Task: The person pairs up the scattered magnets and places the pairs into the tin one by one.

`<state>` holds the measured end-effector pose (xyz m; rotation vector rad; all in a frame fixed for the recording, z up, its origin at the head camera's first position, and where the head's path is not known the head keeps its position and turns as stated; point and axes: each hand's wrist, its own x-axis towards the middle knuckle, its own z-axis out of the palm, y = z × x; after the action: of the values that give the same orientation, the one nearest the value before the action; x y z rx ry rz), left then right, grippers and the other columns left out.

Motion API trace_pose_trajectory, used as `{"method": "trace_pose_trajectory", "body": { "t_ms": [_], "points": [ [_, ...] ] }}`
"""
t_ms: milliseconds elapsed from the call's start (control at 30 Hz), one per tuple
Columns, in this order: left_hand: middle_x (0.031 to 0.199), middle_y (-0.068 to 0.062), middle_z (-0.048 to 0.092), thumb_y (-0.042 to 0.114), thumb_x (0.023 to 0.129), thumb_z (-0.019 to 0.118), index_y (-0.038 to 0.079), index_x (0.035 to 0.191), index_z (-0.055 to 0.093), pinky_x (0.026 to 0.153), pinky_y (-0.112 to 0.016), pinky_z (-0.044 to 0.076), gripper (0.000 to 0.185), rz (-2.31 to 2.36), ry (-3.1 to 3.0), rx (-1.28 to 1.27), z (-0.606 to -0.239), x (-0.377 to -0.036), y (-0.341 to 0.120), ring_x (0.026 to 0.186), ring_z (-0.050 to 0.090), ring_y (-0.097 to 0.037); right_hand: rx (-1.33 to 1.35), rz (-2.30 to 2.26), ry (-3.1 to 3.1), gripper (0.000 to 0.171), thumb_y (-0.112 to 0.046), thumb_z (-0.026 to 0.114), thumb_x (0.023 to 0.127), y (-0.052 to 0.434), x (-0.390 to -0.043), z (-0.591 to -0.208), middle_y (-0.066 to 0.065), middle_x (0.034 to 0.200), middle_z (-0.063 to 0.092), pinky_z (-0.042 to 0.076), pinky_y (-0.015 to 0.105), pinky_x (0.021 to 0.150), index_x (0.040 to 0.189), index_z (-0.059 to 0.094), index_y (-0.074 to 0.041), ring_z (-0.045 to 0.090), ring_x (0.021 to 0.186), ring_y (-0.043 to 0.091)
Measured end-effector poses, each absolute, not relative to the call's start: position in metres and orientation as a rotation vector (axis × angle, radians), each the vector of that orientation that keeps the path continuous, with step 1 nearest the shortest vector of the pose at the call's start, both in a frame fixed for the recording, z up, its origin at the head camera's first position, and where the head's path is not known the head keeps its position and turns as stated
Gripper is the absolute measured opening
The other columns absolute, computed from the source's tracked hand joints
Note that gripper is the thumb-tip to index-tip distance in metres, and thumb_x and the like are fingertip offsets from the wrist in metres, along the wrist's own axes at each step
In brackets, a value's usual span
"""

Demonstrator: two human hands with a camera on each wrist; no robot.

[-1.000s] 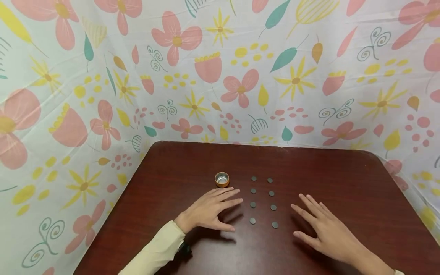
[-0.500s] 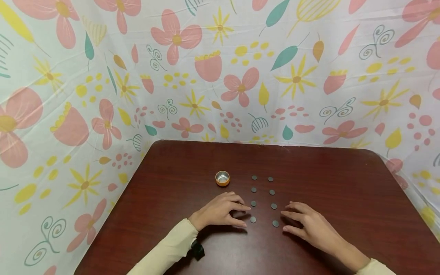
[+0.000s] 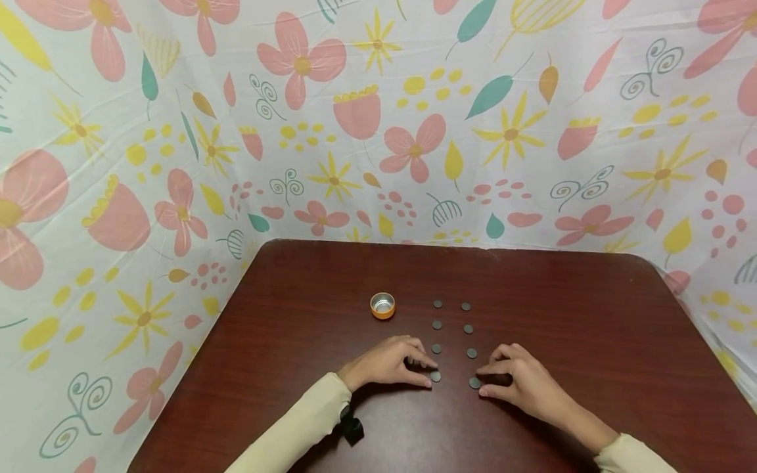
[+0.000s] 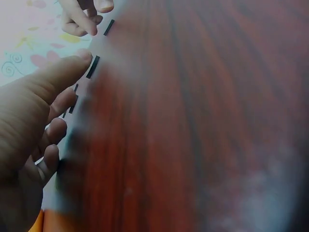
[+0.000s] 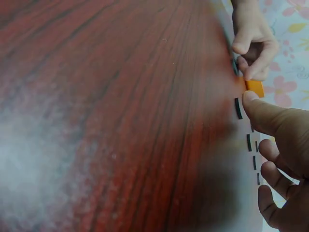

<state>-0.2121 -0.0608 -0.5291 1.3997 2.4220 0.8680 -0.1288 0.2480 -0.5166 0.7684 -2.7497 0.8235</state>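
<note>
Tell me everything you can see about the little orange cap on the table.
The orange cap is small and round, lying open side up, with an orange outer wall and a shiny silvery inside that looks like metal. It sits alone on the dark wooden table, left of the two columns of small dark discs and beyond the left hand. Nothing touches it.

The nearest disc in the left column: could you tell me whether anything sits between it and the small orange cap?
Nothing visible blocks it. The disc lies at the left hand fingertips; the orange cap stands farther back and to the left on bare table. Only the hand itself lies near that line.
</note>
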Motion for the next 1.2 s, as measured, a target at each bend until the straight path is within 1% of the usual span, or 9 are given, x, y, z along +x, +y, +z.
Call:
{"method": "trace_pose_trajectory", "body": {
  "t_ms": [200, 567, 800, 1200],
  "points": [
    [0.103, 0.016, 0.065, 0.039, 0.092, 0.077, 0.024, 0.12, 0.078, 0.075, -0.013, 0.046, 0.031, 0.919, 2.389, 1.367, -0.534, -0.216, -0.057, 0.084, 0.052, 0.002, 0.752, 0.898, -2.796, 0.023, -0.035, 0.088, 0.08, 0.246, -0.132, -0.518, -0.016, 0.094, 0.059, 0.041, 0.022, 0.064, 0.099, 0.084, -0.022, 0.043, 0.083, 0.005],
    [0.105, 0.015, 0.06, 0.037, 0.092, 0.078, 0.024, 0.112, 0.081, 0.072, -0.013, 0.047, 0.024, 0.966, 2.396, 1.356, -0.538, -0.215, -0.054, 0.082, 0.052, 0.005, 0.758, 0.949, -2.774, 0.019, -0.031, 0.089, 0.079, 0.242, -0.13, -0.52, -0.017, 0.091, 0.06, 0.04, 0.022, 0.063, 0.096, 0.085, -0.023, 0.043, 0.081, 0.004],
    [0.104, 0.016, 0.059, 0.04, 0.092, 0.078, 0.027, 0.111, 0.082, 0.077, -0.013, 0.044, 0.023, 0.921, 2.421, 1.339, -0.537, -0.213, -0.05, 0.09, 0.05, 0.004, 0.765, 0.97, -2.779, 0.018, -0.029, 0.088, 0.08, 0.239, -0.133, -0.523, -0.016, 0.091, 0.061, 0.041, 0.022, 0.063, 0.097, 0.085, -0.023, 0.044, 0.082, 0.004],
    [0.101, 0.017, 0.061, 0.042, 0.092, 0.077, 0.028, 0.11, 0.082, 0.085, -0.013, 0.041, 0.023, 0.868, 2.454, 1.413, -0.538, -0.212, -0.035, 0.092, 0.05, 0.004, 0.811, 0.955, -2.767, 0.016, -0.029, 0.087, 0.083, 0.229, -0.138, -0.527, -0.017, 0.094, 0.062, 0.044, 0.023, 0.066, 0.098, 0.085, -0.022, 0.045, 0.085, 0.002]
  ]
}}
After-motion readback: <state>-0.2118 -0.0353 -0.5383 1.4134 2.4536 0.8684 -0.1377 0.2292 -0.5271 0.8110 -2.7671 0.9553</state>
